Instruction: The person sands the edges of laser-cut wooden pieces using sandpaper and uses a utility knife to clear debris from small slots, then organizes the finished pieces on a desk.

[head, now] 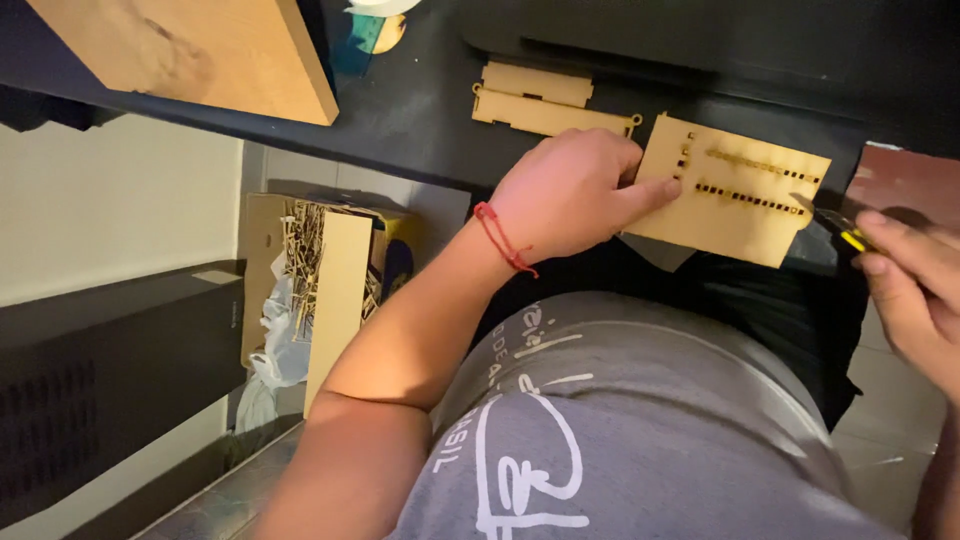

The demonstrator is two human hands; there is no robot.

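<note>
My left hand (575, 190), with a red cord at the wrist, presses a thin laser-cut wooden panel (735, 215) with rows of small dark slots against the dark tabletop (420, 110). The index finger lies along the panel's near-left edge. My right hand (915, 290) grips a yellow-and-black utility knife (835, 228). Its blade tip touches the panel's right end, near the slot rows.
Two more laser-cut wood pieces (545, 100) lie on the tabletop behind the hand. A large wooden board (200, 50) rests at the top left. Below the table stands a cardboard box (320, 275) of wood offcuts with a plank leaning in it.
</note>
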